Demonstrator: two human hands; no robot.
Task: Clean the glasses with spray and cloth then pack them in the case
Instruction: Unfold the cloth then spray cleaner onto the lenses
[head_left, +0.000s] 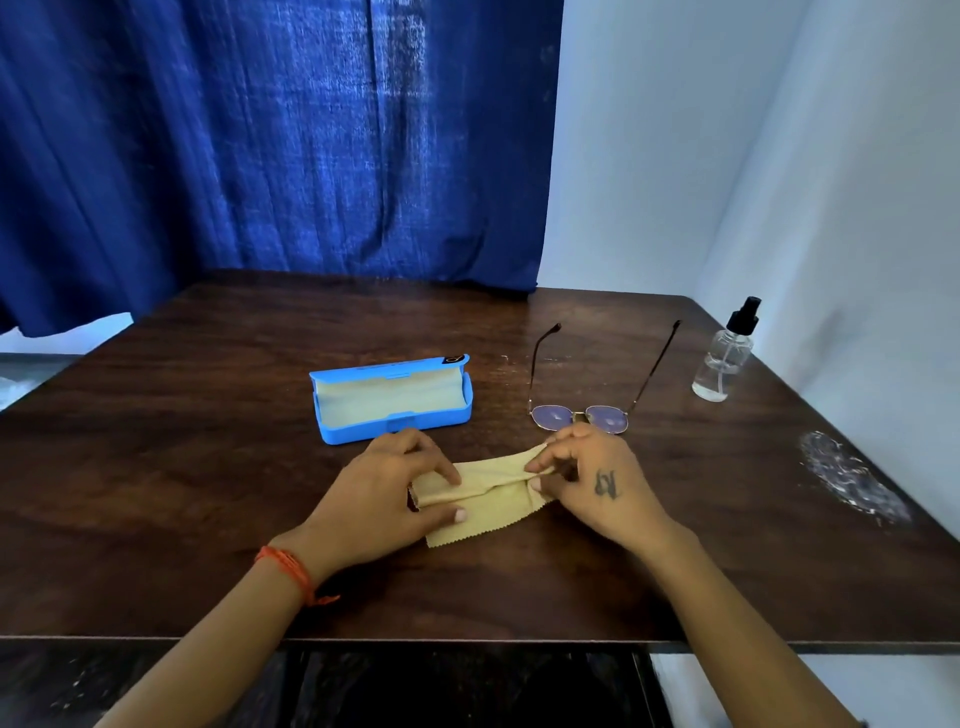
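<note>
A pale yellow cleaning cloth (493, 499) lies partly folded on the dark wooden table (208, 467), held between both hands. My left hand (384, 488) pinches its left end with thumb and fingers. My right hand (597, 478) pinches a raised fold at its right end. Just beyond my right hand, the glasses (582, 415) rest lens-down toward me with both arms unfolded and pointing away. An open blue case (395, 400) with a pale lining sits behind my left hand. A clear spray bottle (724, 358) with a black nozzle stands upright at the far right.
A blue curtain (285, 145) hangs behind the table and a white wall (779, 182) stands close on the right. A scuffed whitish patch (852, 478) marks the tabletop near the right edge. The table's front edge (467, 642) runs under my forearms.
</note>
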